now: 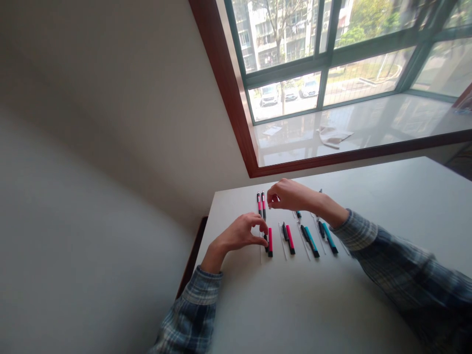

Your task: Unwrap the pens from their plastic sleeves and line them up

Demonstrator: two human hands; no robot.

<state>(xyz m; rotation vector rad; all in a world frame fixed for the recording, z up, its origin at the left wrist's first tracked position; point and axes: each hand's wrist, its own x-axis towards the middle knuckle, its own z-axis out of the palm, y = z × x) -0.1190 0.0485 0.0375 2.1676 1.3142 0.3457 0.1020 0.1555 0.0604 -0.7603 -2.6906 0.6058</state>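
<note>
I can barely make out the black pen (266, 243) behind the left hand (238, 233); the right hand (291, 194) partly blocks a small, teal-marked pen (298, 214).

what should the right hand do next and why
Probably pinch the nearer red-banded pen with the right hand: its fingertips sit just beside that pen, while the left hand is curled over the dark pen next to the pink marker.

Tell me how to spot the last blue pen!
Find the big window, then the white table below it. Pens lie there in a row. This blue pen is the row's end, nearest the plaid sleeve, with the other blue pen just beside it.
</note>
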